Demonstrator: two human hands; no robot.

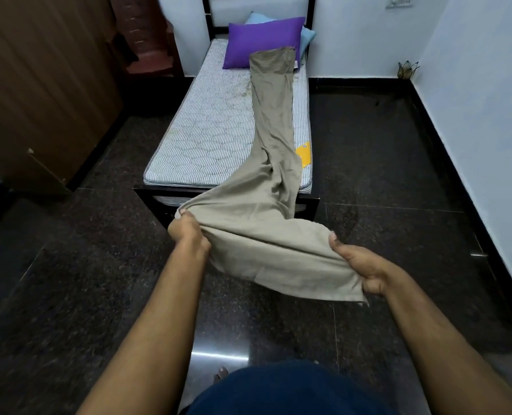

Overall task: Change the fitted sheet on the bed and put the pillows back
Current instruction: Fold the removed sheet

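Dark polished stone floor (pixel 69 280) fills the room around me, with pale walls to the right and a brown wooden wardrobe (pixel 39 85) on the left. Ahead stands the bed (pixel 147 196), a narrow black frame carrying a bare striped mattress (pixel 212 130) with a yellow label (pixel 304 155) near its right edge. At the head end a purple pillow (pixel 262 40) leans up, and a light blue pillow (pixel 307 37) sits behind it, only its corners showing.

I am at the foot of the bed holding the beige sheet (pixel 275 121), still folded into a long narrow strip. It runs up the right half of the mattress, its far end lying against the lower right of the purple pillow, and its near end comes off the foot of the bed into my grip. My left hand (pixel 188 232) has its fingers curled round the left corner of the near end, bunching the cloth. My right hand (pixel 362 265) grips the right edge, thumb on top and fingers wrapped beneath. Between them the cloth hangs above the floor in a loose fold. Below, my dark blue clothing (pixel 290 390) fills the bottom of the view, with a bare toe (pixel 222 371) just beside it on the floor.
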